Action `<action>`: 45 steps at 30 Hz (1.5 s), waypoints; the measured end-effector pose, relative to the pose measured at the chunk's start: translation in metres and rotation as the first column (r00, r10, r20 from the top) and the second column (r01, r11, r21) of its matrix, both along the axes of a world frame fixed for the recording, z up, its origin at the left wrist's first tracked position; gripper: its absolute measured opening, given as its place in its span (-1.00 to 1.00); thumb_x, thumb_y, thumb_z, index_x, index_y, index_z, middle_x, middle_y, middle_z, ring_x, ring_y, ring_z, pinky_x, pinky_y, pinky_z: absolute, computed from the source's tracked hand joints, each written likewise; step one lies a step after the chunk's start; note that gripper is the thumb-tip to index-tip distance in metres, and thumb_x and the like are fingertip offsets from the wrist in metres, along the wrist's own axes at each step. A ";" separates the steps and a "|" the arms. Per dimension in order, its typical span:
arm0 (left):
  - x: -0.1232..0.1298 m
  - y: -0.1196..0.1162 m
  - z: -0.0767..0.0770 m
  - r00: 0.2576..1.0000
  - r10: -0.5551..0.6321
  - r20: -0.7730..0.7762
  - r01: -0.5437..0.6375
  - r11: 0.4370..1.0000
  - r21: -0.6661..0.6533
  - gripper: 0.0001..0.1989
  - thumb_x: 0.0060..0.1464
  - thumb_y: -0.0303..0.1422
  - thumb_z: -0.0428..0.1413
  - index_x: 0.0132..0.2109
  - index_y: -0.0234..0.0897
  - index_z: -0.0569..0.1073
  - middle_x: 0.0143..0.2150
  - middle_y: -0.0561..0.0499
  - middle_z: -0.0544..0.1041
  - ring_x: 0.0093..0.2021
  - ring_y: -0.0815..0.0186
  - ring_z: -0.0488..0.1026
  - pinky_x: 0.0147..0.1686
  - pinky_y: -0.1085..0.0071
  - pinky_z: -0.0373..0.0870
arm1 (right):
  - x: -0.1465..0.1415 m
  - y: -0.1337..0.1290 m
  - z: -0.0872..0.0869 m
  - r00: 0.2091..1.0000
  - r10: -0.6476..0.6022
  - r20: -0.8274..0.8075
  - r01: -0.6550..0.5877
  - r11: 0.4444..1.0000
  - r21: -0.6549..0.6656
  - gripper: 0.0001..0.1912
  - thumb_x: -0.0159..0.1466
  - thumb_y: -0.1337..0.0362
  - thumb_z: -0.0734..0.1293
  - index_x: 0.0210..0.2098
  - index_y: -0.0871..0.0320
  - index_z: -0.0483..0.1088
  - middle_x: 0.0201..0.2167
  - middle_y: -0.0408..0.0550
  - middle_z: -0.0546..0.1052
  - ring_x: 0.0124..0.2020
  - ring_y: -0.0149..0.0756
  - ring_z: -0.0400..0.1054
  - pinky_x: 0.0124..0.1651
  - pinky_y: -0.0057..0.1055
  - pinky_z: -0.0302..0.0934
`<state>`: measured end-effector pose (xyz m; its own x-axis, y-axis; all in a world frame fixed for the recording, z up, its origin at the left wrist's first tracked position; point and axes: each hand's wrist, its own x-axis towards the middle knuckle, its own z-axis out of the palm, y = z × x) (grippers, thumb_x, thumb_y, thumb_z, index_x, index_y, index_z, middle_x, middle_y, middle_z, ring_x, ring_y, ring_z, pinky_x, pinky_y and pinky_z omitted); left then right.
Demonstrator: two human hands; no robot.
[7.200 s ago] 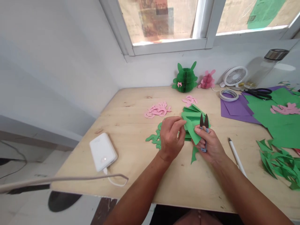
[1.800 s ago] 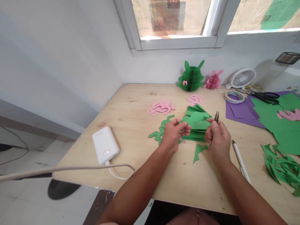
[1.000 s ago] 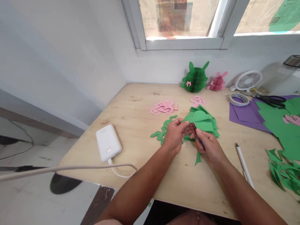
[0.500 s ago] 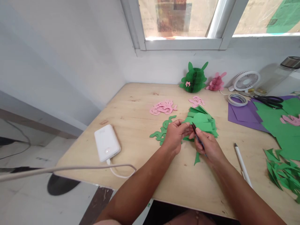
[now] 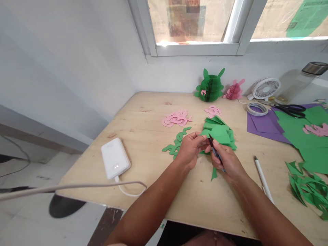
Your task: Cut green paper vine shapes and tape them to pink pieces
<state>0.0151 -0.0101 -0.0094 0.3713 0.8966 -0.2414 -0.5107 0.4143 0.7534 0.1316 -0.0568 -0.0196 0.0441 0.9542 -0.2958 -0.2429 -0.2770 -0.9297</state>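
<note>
My right hand [image 5: 225, 159] is closed round small dark scissors [image 5: 215, 152], whose tips point up and left beside a piece of green paper. My left hand [image 5: 191, 148] pinches that green paper [image 5: 205, 133] between thumb and fingers, close to the blades. Just behind both hands lies a stack of folded green paper [image 5: 220, 131]. Curved green cutouts [image 5: 176, 141] rest left of my left hand, with pink cutouts [image 5: 177, 118] behind them and a smaller pink pile [image 5: 213, 111] farther right. A green scrap [image 5: 214, 173] sits below the scissors.
Along the wall stand a green paper figure [image 5: 210, 87], a pink one [image 5: 234, 90] and a white fan [image 5: 266, 89]. Tape [image 5: 257, 109], black scissors [image 5: 290, 110], a white pen [image 5: 263, 177] and green scraps [image 5: 310, 191] are rightward. A power bank [image 5: 115, 159] lies left.
The view has shifted slightly, moving the scene a little to the left. The scissors have tilted slightly, and their blades look a little more parted. Both hands keep their hold.
</note>
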 end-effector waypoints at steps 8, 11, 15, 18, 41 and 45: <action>0.002 -0.002 0.001 0.999 0.031 -0.036 -0.030 0.999 0.022 -0.77 -0.22 -0.35 0.26 -0.50 -0.30 0.34 -0.56 0.07 0.46 -0.59 0.45 0.33 -0.40 0.42 0.28 | 0.000 0.000 0.001 1.000 -0.017 0.010 0.017 1.000 0.010 -0.48 0.07 -0.17 0.35 -0.50 0.24 0.40 -0.83 -0.33 0.11 -0.79 -0.60 -0.18 -0.72 -0.58 -0.28; 0.002 -0.002 0.001 0.999 0.036 -0.040 -0.035 0.999 0.024 -0.76 -0.23 -0.33 0.27 -0.51 -0.31 0.34 -0.56 0.07 0.45 -0.59 0.46 0.34 -0.39 0.41 0.29 | 0.000 0.000 0.000 1.000 -0.023 0.010 0.023 1.000 0.010 -0.48 0.08 -0.17 0.35 -0.50 0.24 0.40 -0.83 -0.33 0.11 -0.78 -0.60 -0.18 -0.71 -0.57 -0.29; 0.002 -0.002 0.001 0.998 0.048 -0.044 -0.047 0.999 0.024 -0.77 -0.22 -0.34 0.27 -0.51 -0.31 0.35 -0.55 0.05 0.47 -0.56 0.44 0.37 -0.36 0.40 0.31 | -0.001 0.000 0.000 0.999 -0.032 0.017 0.031 0.999 0.009 -0.48 0.07 -0.16 0.36 -0.51 0.23 0.39 -0.83 -0.33 0.10 -0.78 -0.60 -0.18 -0.70 -0.57 -0.30; 0.002 -0.003 0.001 0.998 0.047 -0.042 -0.046 0.999 0.021 -0.78 -0.22 -0.35 0.26 -0.50 -0.31 0.35 -0.55 0.05 0.47 -0.56 0.43 0.37 -0.37 0.40 0.32 | -0.001 0.000 0.000 0.999 -0.037 0.023 0.037 0.999 0.012 -0.49 0.07 -0.17 0.36 -0.51 0.22 0.37 -0.83 -0.33 0.10 -0.78 -0.59 -0.18 -0.71 -0.57 -0.29; 0.002 -0.003 0.001 0.999 0.036 -0.034 -0.035 0.999 0.030 -0.77 -0.20 -0.34 0.26 -0.49 -0.31 0.35 -0.54 0.05 0.48 -0.57 0.44 0.36 -0.37 0.40 0.32 | -0.001 0.001 -0.001 0.999 -0.039 0.012 0.039 0.999 0.008 -0.47 0.03 -0.19 0.38 -0.51 0.21 0.36 -0.83 -0.33 0.09 -0.78 -0.60 -0.19 -0.70 -0.55 -0.32; 0.002 -0.003 0.001 0.998 0.044 -0.036 -0.043 0.999 0.029 -0.79 -0.22 -0.36 0.26 -0.49 -0.32 0.35 -0.54 0.04 0.49 -0.55 0.42 0.38 -0.37 0.40 0.33 | 0.000 0.001 -0.003 0.999 -0.044 0.016 0.044 0.999 0.009 -0.47 0.03 -0.19 0.38 -0.51 0.22 0.36 -0.83 -0.33 0.10 -0.78 -0.60 -0.19 -0.70 -0.56 -0.32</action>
<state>0.0173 -0.0129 -0.0079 0.3229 0.9184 -0.2287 -0.4999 0.3707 0.7828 0.1312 -0.0555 -0.0221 0.0911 0.9537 -0.2865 -0.2395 -0.2583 -0.9359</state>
